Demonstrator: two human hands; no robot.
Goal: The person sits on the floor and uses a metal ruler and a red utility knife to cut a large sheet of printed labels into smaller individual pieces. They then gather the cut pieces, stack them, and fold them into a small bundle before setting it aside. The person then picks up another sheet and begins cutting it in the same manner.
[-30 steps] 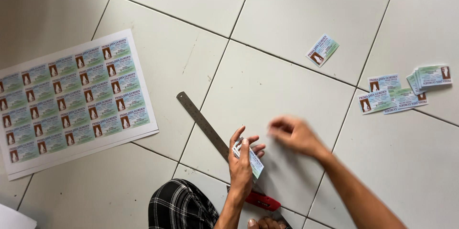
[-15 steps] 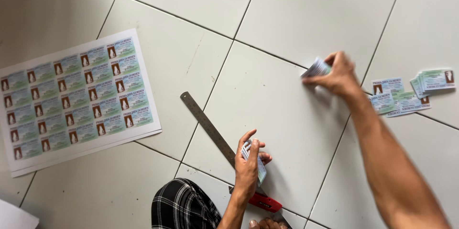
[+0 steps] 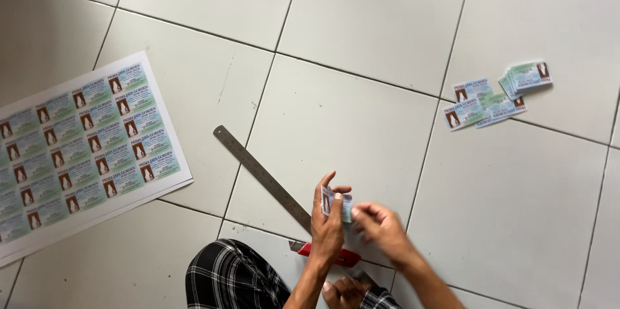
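Cards (image 3: 337, 204), a thin stack of small pale green and blue slips, stand upright in the left hand (image 3: 328, 231), pinched between thumb and fingers low in the frame, about 6 o'clock from its centre. At 3 o'clock of that hand the right hand (image 3: 381, 226) sits just beside the stack, fingers curled at its edge; motion blur hides whether it grips a card or only touches it. Below the hands, at 6 o'clock, a red cutter (image 3: 323, 253) lies on the floor (image 3: 361, 122), partly covered by the left wrist, and a checked trouser knee (image 3: 232, 277) fills the bottom edge at 7 o'clock. A steel ruler (image 3: 261, 177) runs from behind the left hand toward 10 o'clock, crossing a tile joint. Farther out at 9 o'clock lies a white sheet (image 3: 84, 154) printed with rows of green-blue cards, each bearing a small brown picture; its left side runs off the frame. Well apart at 2 o'clock, loose cards (image 3: 481, 105) are scattered over a joint, with a neat pile (image 3: 528, 76) touching them at their far right. Between ruler and loose cards the tiles lie open.
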